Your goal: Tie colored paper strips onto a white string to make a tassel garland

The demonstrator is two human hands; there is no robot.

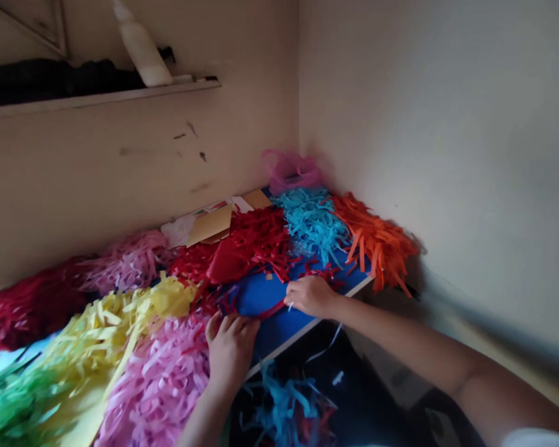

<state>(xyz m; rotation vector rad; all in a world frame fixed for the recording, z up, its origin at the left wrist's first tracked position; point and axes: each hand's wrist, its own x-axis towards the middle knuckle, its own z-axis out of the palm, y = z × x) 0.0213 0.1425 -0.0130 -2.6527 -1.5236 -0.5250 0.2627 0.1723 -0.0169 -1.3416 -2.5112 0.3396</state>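
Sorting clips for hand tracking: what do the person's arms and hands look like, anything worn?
The left hand and right hand are bare: no gloves, rings or watch visible. The left forearm and right forearm are uncovered too. The only clothing in view is a white sleeve at the bottom right edge, by the right arm.

No words, numbers or brands can be read anywhere. The white bottle (142,48) on the far left shelf (97,97) shows no legible label, and the printed paper (212,208) lying against the far wall carries only colored markings, too small and blurred to read.
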